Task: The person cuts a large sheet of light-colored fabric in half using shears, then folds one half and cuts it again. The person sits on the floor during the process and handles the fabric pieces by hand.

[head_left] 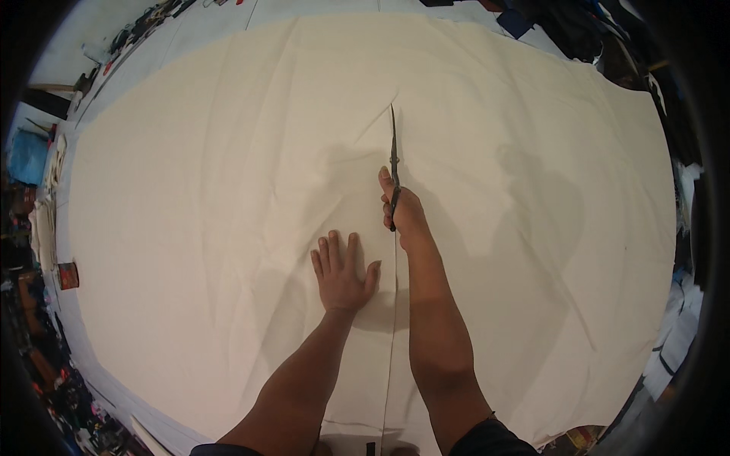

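Observation:
A wide sheet of cream cloth covers most of the table. My right hand is closed round the handles of dark scissors, whose blades point away from me into the cloth. From the near edge a straight cut line runs up through the cloth to the scissors. Left of that line, my left hand lies flat on the cloth with its fingers spread, holding nothing. Small creases show in the cloth by the blade tips.
A small red box or tin stands at the table's left edge, below a blue bag. Folded pale cloth lies between them. Dark garments are heaped at the far right. Shadows fall across the sheet.

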{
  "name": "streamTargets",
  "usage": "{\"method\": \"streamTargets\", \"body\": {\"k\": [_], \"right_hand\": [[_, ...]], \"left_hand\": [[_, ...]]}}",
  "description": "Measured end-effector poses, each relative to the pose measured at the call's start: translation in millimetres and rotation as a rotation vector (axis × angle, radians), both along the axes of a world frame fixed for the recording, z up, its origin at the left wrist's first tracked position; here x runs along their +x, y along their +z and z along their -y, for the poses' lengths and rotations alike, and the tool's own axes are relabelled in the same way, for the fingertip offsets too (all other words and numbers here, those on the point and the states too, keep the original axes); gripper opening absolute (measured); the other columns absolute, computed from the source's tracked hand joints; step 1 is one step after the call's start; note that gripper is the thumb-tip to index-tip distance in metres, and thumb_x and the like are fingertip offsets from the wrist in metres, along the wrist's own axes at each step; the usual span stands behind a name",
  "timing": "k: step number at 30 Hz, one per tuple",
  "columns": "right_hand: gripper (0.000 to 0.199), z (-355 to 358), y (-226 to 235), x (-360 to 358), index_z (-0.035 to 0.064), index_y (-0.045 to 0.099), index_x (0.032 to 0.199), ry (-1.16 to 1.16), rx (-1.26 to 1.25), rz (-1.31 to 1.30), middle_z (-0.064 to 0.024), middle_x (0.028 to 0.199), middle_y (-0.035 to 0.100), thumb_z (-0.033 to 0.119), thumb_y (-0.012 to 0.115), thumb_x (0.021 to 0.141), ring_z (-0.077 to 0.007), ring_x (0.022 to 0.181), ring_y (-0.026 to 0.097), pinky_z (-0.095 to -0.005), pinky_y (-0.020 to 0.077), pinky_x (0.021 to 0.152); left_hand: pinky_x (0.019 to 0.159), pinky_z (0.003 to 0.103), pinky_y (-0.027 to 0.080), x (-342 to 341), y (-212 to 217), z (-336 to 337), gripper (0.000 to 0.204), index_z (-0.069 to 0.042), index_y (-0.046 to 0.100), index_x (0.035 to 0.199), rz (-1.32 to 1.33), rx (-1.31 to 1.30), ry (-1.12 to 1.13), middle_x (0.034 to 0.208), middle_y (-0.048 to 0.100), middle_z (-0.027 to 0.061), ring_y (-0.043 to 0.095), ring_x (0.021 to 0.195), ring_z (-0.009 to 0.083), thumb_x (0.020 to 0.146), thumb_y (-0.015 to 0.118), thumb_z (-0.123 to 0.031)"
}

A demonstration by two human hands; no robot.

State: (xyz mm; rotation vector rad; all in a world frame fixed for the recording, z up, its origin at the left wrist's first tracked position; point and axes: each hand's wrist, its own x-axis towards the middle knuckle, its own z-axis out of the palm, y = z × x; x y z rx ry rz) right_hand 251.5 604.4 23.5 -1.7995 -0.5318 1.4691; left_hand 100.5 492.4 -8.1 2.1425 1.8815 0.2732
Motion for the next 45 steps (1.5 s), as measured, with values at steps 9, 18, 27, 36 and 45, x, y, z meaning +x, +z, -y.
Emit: {"method": "streamTargets", "body": {"k": [9,18,27,36,45], "right_hand": [[0.055,-13,-14,-2,0.0080,0.051,0.067,-0.043,0.034,0.015,0.0039,0.050,0.039,0.057,0.070,0.082,-0.0081,0.038,0.036,-0.0240,0.0286,0.037],[0.058,-52,-22,12,0.0099,0.046,0.060,-0.048,0.060,0.040,0.0010,0.053,0.041,0.059,0.070,0.081,-0.0120,0.042,0.042,-0.0273,0.0360,0.041],[0.057,-96,1,16,0.0089,0.049,0.063,-0.075,0.020,-0.056,0.0018,0.055,0.042,0.059,0.070,0.080,-0.0109,0.041,0.040,-0.0273,0.0345,0.039],[0.063,-115,-29,18,0.0087,0.048,0.061,-0.001,0.085,0.158,-0.0012,0.055,0.044,0.066,0.064,0.081,-0.0144,0.044,0.046,-0.0297,0.0380,0.041],[0.057,-165,-26,37,0.0075,0.051,0.067,-0.019,0.082,0.080,0.0011,0.057,0.044,0.059,0.074,0.076,-0.0105,0.045,0.043,-0.0258,0.0359,0.041]], "left_hand": [[0.114,0.059,0.015,-2,0,-2,0.070,-0.013,0.042,0.143,0.015,-0.002,0.011,0.151,0.028,0.0236,0.022,0.141,0.0438,0.085,0.059,-0.049],[0.114,0.059,0.015,2,-1,0,0.070,-0.013,0.042,0.143,0.016,0.014,-0.004,0.151,0.027,0.0234,0.022,0.142,0.0431,0.085,0.060,-0.048],[0.114,0.059,0.015,1,-2,0,0.070,-0.013,0.043,0.142,0.012,-0.019,0.012,0.151,0.028,0.0225,0.022,0.141,0.0431,0.084,0.061,-0.048],[0.113,0.061,0.017,2,-2,-4,0.068,-0.014,0.045,0.141,0.022,-0.006,0.008,0.150,0.029,0.0235,0.024,0.140,0.0453,0.085,0.059,-0.050],[0.114,0.060,0.015,5,-2,-4,0.072,-0.014,0.043,0.142,-0.008,-0.066,0.008,0.151,0.028,0.0235,0.022,0.141,0.0439,0.082,0.062,-0.048]]}}
